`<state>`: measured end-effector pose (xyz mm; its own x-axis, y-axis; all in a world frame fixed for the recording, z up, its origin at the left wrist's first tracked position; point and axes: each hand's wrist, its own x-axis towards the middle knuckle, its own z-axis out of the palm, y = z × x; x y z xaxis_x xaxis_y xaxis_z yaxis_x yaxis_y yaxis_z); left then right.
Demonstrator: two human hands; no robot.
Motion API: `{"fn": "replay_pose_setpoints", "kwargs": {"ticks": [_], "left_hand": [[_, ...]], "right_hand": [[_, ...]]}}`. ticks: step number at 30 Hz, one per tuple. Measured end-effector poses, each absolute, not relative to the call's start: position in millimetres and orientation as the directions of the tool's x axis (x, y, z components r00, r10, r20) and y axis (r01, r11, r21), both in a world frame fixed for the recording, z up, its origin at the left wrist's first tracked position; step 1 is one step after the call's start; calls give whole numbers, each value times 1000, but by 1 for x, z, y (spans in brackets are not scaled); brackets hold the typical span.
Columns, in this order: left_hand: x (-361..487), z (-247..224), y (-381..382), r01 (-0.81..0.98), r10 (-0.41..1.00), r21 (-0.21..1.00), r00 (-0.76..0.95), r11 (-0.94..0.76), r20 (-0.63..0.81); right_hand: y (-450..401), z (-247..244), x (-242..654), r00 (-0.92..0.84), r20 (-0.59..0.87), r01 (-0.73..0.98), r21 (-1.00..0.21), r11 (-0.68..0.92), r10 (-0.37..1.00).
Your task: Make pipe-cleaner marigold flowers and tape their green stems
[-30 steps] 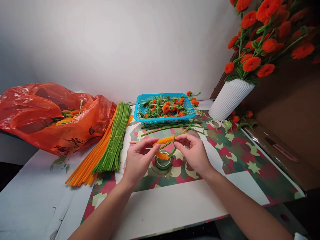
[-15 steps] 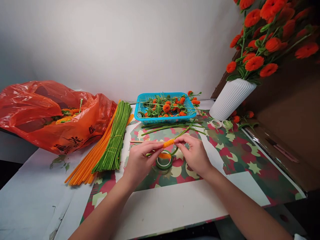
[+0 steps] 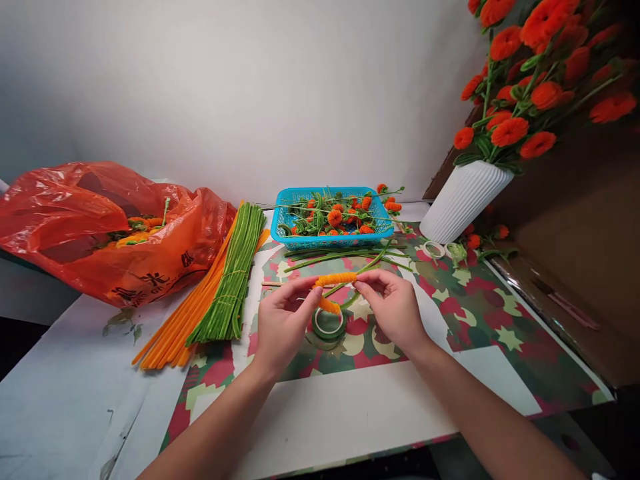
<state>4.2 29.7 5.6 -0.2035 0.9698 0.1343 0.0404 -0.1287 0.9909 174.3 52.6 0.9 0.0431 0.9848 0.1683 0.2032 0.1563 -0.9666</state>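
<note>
Between my two hands stretches a coiled orange pipe cleaner (image 3: pixel 342 279), its windings lying nearly level. The fingertips of my left hand (image 3: pixel 285 320) pinch its left end, and a loose orange length hangs down beside the thumb. At the right end, my right hand (image 3: pixel 393 308) grips the coil between thumb and fingers. Green pipe cleaner stems (image 3: pixel 373 262) show just behind the coil; whether they touch it I cannot tell. Below the hands lies a roll of green tape (image 3: pixel 323 333) on the patterned mat (image 3: pixel 360 350).
Left are green pipe cleaners (image 3: pixel 225 287), orange pipe cleaners (image 3: pixel 173 320) and a red plastic bag (image 3: pixel 190 233). A blue basket (image 3: pixel 330 241) of orange flowers stands behind. At right are a white vase (image 3: pixel 463 200), a white tape roll (image 3: pixel 433 250) and a cardboard box (image 3: pixel 565 253).
The orange coil between my fingers now looks longer and reaches further left. An orange end has come into view below my left hand, which has turned slightly.
</note>
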Motion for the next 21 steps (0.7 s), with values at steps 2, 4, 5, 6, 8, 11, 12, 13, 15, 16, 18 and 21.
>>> {"fn": "replay_pose_setpoints", "kwargs": {"ticks": [2, 4, 5, 6, 8, 11, 12, 13, 15, 16, 18, 21], "left_hand": [[3, 6, 29, 93, 963, 984, -211, -153, 169], [2, 6, 28, 168, 954, 967, -200, -192, 224], [2, 6, 28, 212, 948, 954, -190, -214, 255], [1, 6, 28, 257, 942, 937, -175, -236, 286], [-1, 5, 28, 335, 931, 900, -138, -278, 339], [-3, 5, 29, 404, 917, 856, -90, -324, 390], [-3, 5, 29, 414, 913, 847, -80, -334, 399], [-3, 6, 29, 420, 912, 841, -69, -340, 403], [-3, 6, 29, 411, 918, 845, -50, -341, 394], [-3, 7, 29, 396, 924, 856, -46, -333, 380], [-2, 7, 29, 350, 937, 887, -68, -300, 343], [-2, 6, 29, 257, 945, 932, -137, -254, 295]], "right_hand": [[52, 1, 177, 30, 248, 301, -926, 228, 968], [53, 3, 179, -5, 354, 393, -859, 328, 935], [53, 3, 181, -31, 402, 427, -823, 376, 915], [54, 4, 182, -59, 439, 452, -789, 416, 896], [55, 6, 183, -106, 488, 485, -736, 473, 867], [56, 7, 184, -157, 520, 500, -691, 522, 839], [56, 7, 184, -168, 522, 495, -689, 529, 836], [56, 7, 184, -174, 516, 486, -695, 529, 839], [55, 6, 182, -154, 483, 453, -741, 496, 862], [55, 5, 181, -125, 453, 424, -780, 460, 883], [55, 3, 179, -51, 358, 333, -874, 354, 932], [56, -1, 176, 11, 204, 165, -966, 200, 979]]}}
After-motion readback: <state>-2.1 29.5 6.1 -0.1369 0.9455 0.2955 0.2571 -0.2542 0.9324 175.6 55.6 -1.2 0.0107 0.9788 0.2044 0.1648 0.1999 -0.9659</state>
